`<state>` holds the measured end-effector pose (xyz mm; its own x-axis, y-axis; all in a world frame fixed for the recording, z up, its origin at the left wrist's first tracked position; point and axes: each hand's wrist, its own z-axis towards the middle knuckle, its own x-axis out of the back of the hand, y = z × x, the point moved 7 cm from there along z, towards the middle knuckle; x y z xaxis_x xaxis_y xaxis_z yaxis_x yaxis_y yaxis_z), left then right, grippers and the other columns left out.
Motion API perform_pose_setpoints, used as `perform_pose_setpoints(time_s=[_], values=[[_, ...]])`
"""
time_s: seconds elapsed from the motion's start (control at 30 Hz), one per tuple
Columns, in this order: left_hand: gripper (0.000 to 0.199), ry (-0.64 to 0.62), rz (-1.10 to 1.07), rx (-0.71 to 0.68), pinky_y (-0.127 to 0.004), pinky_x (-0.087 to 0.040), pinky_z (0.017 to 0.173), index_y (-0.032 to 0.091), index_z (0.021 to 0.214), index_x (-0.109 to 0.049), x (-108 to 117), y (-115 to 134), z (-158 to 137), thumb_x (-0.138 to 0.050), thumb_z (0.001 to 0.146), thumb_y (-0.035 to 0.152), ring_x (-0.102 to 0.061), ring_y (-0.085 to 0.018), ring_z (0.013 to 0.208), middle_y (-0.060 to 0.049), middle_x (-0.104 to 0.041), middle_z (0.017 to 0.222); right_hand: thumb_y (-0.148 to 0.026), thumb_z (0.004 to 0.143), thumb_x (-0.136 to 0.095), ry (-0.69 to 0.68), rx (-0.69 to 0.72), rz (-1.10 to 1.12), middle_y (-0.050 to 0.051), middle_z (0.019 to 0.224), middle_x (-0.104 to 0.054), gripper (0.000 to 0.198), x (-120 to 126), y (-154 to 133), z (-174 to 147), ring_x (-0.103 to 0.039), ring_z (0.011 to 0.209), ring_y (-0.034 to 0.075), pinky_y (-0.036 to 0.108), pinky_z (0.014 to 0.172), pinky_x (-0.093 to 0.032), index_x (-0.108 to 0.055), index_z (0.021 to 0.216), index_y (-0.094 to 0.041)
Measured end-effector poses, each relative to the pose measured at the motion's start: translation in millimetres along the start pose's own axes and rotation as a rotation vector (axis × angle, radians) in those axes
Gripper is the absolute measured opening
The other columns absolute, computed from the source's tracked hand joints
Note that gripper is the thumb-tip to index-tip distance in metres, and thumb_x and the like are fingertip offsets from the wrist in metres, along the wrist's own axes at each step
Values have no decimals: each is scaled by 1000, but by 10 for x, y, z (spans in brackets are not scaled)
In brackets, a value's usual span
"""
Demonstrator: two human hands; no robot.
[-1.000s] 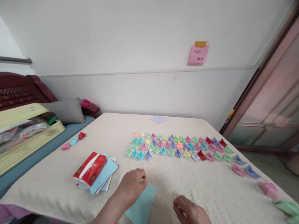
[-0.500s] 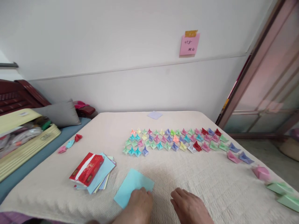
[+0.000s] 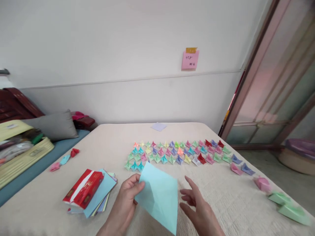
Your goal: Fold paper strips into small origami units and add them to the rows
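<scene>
My left hand pinches the left corner of a light blue paper square and holds it up above the cream-covered table. My right hand hovers just right of the sheet with its fingers spread, holding nothing. Beyond the sheet, several small folded paper pieces in many colours lie in rows.
A red packet rests on a stack of coloured paper at my left. Three folded pieces lie at the far left, larger folded ones at the right edge. A lilac sheet lies far back. A yellow box sits left.
The blue sheet lay flat on the table; my left hand has lifted it off. My right hand rose and opened beside it. The view shifted right.
</scene>
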<state>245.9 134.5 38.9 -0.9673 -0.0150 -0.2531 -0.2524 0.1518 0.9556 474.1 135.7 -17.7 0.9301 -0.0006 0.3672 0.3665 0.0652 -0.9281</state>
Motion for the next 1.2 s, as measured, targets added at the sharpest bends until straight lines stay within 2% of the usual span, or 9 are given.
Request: perform_pose_setpoints(time_s=[0.07,0.13,0.27,0.43,0.57,0.87,1.0,1.1,1.2], values=[[15,-4,-217,45,-20,-38,54,14,79,-63,2,-57,-2,-70,74,26,-55,-12,56,-4,-68,67,-26,72,-53,-94,-9,385,8,100,-70,78,-121,-80,-15,-66,87,25,42,81,-47,-20,142,-27],[14,-21,-244,76,-20,-38,54,13,79,-65,-21,-124,-7,-71,73,24,-55,-12,56,-4,-68,67,-20,66,-55,-197,-77,696,7,97,-71,88,-214,-168,-44,-66,86,27,40,75,-46,-15,144,-26],[12,-51,-138,44,-22,-39,57,12,79,-67,-79,-164,-31,-71,74,23,-57,-14,59,-4,-68,71,-15,62,-58,-179,-189,910,9,103,-71,90,-139,-287,-82,-63,91,29,38,74,-43,-21,144,-26],[10,-70,-57,5,-23,-39,59,13,76,-67,-162,-172,-55,-70,74,22,-58,-16,62,-2,-66,67,-37,71,-69,-75,-161,787,4,86,-68,60,-21,-290,-122,-59,78,24,33,67,-40,-51,128,-29],[21,-105,-77,81,-25,-42,59,13,79,-69,-269,-213,-92,-73,71,32,-59,-18,62,-4,-67,67,-39,67,-75,-30,-169,604,-4,55,-49,39,-9,-168,-133,-42,55,15,26,54,-29,-71,103,-26],[28,-29,59,68,-25,-37,58,14,68,-68,-220,-203,-98,-73,69,42,-51,-15,57,-1,-61,61,-29,62,-80,10,-213,788,-7,55,-48,49,77,-221,-85,-44,54,12,24,53,-31,-67,108,-23],[35,59,279,2,-22,-27,50,16,52,-56,-94,-214,-15,-74,65,44,-35,-10,49,6,-42,49,-28,62,-80,45,-219,743,-8,53,-51,60,157,-202,-20,-47,53,12,24,54,-33,-59,118,-21],[40,83,376,39,-22,-19,44,18,48,-49,-38,-298,14,-71,66,46,-25,-8,42,9,-31,41,-35,63,-79,-43,-239,607,-7,51,-51,40,131,-127,22,-40,46,9,22,46,-26,-68,97,-17],[38,90,392,70,-23,-25,44,17,52,-53,-34,-338,-9,-65,73,47,-36,-10,40,4,-48,41,-46,66,-73,-83,-271,481,-8,42,-45,30,98,-33,29,-26,36,6,23,40,-15,-65,70,-17]])
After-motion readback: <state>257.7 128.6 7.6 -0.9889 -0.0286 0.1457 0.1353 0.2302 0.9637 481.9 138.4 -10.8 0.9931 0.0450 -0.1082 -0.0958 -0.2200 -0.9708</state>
